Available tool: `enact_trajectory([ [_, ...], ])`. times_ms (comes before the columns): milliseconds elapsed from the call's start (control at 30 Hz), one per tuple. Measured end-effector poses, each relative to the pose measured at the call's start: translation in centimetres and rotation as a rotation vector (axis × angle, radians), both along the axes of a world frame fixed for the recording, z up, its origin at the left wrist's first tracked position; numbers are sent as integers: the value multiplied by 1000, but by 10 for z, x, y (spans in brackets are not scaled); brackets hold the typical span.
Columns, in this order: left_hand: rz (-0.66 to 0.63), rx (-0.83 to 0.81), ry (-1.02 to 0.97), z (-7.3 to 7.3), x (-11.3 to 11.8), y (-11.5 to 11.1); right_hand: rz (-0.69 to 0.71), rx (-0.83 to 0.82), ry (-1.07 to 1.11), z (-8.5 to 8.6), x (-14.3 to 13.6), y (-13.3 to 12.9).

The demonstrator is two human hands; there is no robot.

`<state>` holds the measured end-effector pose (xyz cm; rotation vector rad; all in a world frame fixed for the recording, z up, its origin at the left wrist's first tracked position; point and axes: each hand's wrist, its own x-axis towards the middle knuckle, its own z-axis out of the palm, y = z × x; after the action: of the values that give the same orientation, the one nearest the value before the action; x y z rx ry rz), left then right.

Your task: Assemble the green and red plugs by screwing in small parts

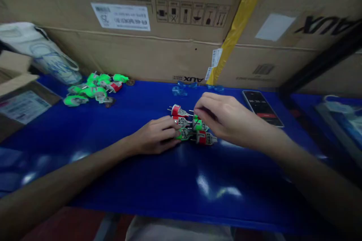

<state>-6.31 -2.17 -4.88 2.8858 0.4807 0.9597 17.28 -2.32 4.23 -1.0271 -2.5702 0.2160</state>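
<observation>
Several small plug-like parts in red, green and grey lie in two short columns at the middle of the blue table. My left hand (158, 134) rests at the left column, its fingers closed on a green and grey plug part (185, 134). Above that sits a red plug part (178, 110) with metal pins pointing left. My right hand (220, 115) is over the right column with thumb and fingers pinched; what they hold is too small to name. Just under it are a green part (199, 124) and a red part (206, 138).
A pile of green and red parts (94, 89) lies at the back left, by a bottle (52, 60) and an open carton (25, 98). Blue clear pieces (179, 89) are at the back, a phone (261, 107) at the right. Large cartons (127, 52) stand behind the table (158, 180).
</observation>
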Motion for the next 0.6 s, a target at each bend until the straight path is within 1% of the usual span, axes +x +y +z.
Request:
enact_trajectory([
  [67,-1,0,-4,0,0,0,14,-26,12,0,1,0],
  [233,3,-6,-14,0,1,0,176,-68,35,4,4,-1],
  [300,0,-12,-16,0,1,0,194,-72,24,6,4,-3],
  [367,5,-12,-15,1,1,0,153,-60,14,6,5,-4],
  [433,13,-4,-15,1,1,-1,74,-47,-23,5,8,-6],
  [533,16,10,-14,2,2,-1,-3,-72,-99,2,15,-12],
  [600,9,17,-18,1,2,-1,-45,-93,-55,-2,17,-20],
])
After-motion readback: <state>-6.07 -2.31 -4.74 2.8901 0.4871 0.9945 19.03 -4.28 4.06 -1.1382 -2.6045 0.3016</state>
